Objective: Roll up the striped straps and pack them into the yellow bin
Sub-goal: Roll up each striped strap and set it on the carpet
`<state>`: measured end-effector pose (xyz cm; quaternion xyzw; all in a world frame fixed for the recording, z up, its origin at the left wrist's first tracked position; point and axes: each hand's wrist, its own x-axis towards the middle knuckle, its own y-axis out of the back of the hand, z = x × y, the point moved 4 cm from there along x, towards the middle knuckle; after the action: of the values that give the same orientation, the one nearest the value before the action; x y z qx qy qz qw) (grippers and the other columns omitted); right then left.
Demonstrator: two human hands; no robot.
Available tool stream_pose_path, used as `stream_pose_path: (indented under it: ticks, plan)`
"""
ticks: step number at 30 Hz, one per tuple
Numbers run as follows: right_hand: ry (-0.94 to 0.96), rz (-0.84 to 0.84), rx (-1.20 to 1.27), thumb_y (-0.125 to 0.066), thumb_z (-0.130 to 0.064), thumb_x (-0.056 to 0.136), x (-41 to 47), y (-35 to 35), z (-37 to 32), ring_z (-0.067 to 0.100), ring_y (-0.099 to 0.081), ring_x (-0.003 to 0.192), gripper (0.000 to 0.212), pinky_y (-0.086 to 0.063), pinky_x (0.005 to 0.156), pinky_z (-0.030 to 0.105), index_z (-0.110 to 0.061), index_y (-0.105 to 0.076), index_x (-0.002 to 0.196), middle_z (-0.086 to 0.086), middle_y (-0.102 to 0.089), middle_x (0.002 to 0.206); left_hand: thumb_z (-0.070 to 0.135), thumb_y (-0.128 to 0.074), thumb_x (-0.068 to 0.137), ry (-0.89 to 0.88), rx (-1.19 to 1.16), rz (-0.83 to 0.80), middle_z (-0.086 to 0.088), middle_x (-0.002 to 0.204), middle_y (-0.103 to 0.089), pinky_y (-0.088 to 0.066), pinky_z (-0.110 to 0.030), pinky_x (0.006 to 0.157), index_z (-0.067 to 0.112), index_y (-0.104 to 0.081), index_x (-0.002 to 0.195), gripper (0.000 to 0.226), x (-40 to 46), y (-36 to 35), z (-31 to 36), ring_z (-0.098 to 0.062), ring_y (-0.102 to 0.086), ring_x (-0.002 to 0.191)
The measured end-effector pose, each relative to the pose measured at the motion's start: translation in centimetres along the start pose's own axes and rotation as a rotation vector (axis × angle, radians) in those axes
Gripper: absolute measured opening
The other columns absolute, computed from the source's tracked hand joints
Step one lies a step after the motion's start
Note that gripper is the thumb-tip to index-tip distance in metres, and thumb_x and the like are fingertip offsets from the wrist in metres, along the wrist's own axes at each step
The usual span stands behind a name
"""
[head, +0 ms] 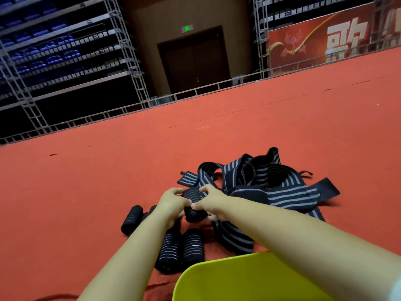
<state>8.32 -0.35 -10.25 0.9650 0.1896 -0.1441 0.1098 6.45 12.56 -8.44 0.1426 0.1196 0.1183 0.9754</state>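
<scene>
Both hands grip one partly rolled black strap with grey stripes just above the red carpet. My left hand holds its left end, my right hand its right end. The strap's loose tail runs up and back to a tangled pile of unrolled striped straps to the right. Rolled straps lie on the carpet: one at the left, two side by side below my hands, another partly hidden behind my left wrist. The yellow bin shows its rim at the bottom; its inside is hidden by my right arm.
Red carpet covers the wide floor around me. A low metal railing bounds its far edge, with scaffold racks of blue seats, a dark door and a red banner beyond.
</scene>
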Motion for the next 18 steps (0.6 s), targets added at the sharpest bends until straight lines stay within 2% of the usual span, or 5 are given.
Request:
stream_pose_path:
  ticks: [2, 6, 11, 15, 18]
  plan:
    - [-0.031, 0.005, -0.033, -0.064, -0.016, 0.089, 0.8, -0.7, 0.9, 0.008, -0.047, 0.067, 0.059, -0.046, 0.064, 0.025, -0.027, -0.033, 0.138, 0.001, -0.053, 0.095, -0.014, -0.053, 0.085, -0.009, 0.073, -0.019, -0.008, 0.119, -0.059, -0.053, -0.04, 0.081, 0.011, -0.053, 0.131, 0.053, 0.6, 0.0, -1.0, -0.026, -0.061, 0.098]
    - [-0.058, 0.015, -0.073, -0.064, -0.02, 0.089, 2.1, -1.8, 1.7, 0.016, -0.055, 0.084, 0.063, -0.053, 0.074, 0.03, -0.025, -0.029, 0.14, 0.007, -0.056, 0.114, -0.019, -0.046, 0.08, -0.035, 0.162, -0.026, -0.002, 0.089, -0.063, -0.049, -0.038, 0.068, 0.021, -0.061, 0.123, 0.061, 1.0, 0.4, -1.7, -0.027, -0.058, 0.077]
    - [-0.079, 0.074, -0.171, -0.068, -0.023, 0.086, 3.4, -2.8, 2.1, 0.027, -0.057, 0.112, 0.069, -0.054, 0.087, 0.041, -0.018, -0.028, 0.142, 0.01, -0.049, 0.132, -0.016, -0.049, 0.077, -0.079, 0.351, -0.075, -0.009, 0.079, -0.063, -0.046, -0.027, 0.054, 0.03, -0.06, 0.118, 0.063, 1.1, 0.6, -2.3, -0.019, -0.054, 0.057]
    - [-0.075, 0.056, -0.483, -0.063, -0.029, 0.089, 3.1, -3.7, 1.9, 0.03, -0.06, 0.098, 0.073, -0.052, 0.075, 0.035, -0.009, -0.023, 0.146, 0.017, -0.048, 0.134, -0.002, -0.058, 0.071, -0.1, 0.478, -0.134, -0.003, 0.103, -0.072, -0.058, -0.041, 0.079, 0.028, -0.067, 0.118, 0.057, 1.2, 0.5, -3.2, -0.019, -0.067, 0.085]
    - [-0.004, -0.025, -0.796, -0.047, -0.019, 0.097, 2.4, -4.0, 1.3, 0.027, -0.057, 0.108, 0.059, -0.047, 0.071, 0.032, -0.008, -0.021, 0.149, 0.015, -0.033, 0.149, -0.002, -0.058, 0.076, -0.142, 0.59, -0.185, 0.003, 0.105, -0.07, -0.054, -0.024, 0.079, 0.026, -0.069, 0.112, 0.047, 0.9, -0.2, -3.4, -0.011, -0.065, 0.094]
